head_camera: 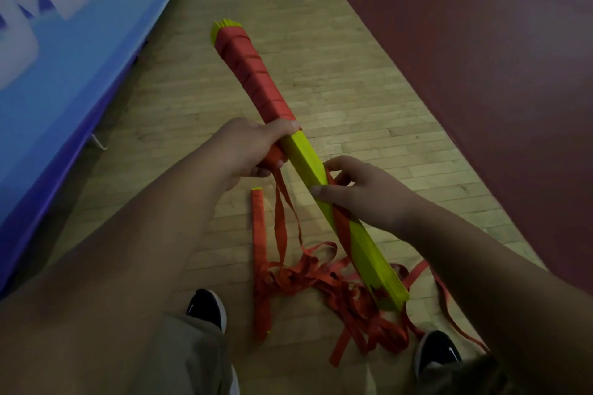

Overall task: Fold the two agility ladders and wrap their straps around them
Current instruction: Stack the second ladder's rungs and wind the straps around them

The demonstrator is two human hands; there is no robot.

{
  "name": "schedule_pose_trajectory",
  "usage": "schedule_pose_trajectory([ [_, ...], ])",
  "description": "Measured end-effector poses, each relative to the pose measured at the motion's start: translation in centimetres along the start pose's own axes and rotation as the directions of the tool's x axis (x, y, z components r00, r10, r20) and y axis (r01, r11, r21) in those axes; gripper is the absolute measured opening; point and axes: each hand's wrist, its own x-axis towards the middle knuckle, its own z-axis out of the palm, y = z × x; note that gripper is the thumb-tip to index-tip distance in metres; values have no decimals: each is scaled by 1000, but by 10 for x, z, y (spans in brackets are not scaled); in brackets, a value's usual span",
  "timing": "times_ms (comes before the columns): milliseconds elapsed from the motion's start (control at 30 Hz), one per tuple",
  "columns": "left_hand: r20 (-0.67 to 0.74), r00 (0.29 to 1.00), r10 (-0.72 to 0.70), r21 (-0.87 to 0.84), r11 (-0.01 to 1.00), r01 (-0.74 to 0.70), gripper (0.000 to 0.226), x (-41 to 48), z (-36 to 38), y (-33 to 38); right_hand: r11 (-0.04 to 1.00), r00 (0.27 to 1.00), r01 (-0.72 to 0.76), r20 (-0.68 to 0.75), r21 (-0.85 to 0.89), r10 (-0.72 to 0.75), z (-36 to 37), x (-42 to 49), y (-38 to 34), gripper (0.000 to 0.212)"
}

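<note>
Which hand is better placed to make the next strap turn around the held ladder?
Probably the right hand: it already pinches the red strap against the bare yellow part of the ladder bundle. The left hand grips the bundle at the end of the wrapped section, steadying it.

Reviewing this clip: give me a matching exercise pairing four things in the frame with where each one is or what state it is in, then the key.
Things:
1. left hand
2. right hand
3. wrapped ladder bundle
4. loose orange straps

Places or states:
A. lying on the wooden floor, fully bound in orange
B. gripping the held ladder bundle where the wrapping ends
C. piled in a tangle near the shoes
D. pinching strap against the bare yellow part

Pairs: 1-B, 2-D, 3-A, 4-C
</note>
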Motion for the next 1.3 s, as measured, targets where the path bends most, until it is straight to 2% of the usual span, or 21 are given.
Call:
schedule_pose_trajectory([
  [133,99,995,25,-73,997,-17,45,2,-7,1,996,999,-19,43,92,15,-6,0,4,28],
  [267,252,962,103,-200,978,-52,32,-1,-10,6,984,990,-20,143,175,-5,-15,-3,2,27],
  [400,352,911,212,-249,960,-127,42,-6,-14,12,977,974,16,218,210,-63,-25,-10,-5,23],
  [500,314,923,223,-148,972,-185,48,-7,-17,14,982,986,54,147,181,-81,-24,-10,-4,18],
  [767,264,957,118,-53,993,-107,58,-7,-16,6,996,998,38,-61,85,-33,-13,-7,3,20],
  [1067,220,973,74,-13,997,-74,35,-5,-8,1,985,977,36,-203,-166,-69,0,5,12,28],
  [1300,241,970,39,-37,999,-31,30,-7,-6,2,978,969,26,-234,-207,-75,7,8,16,31],
])
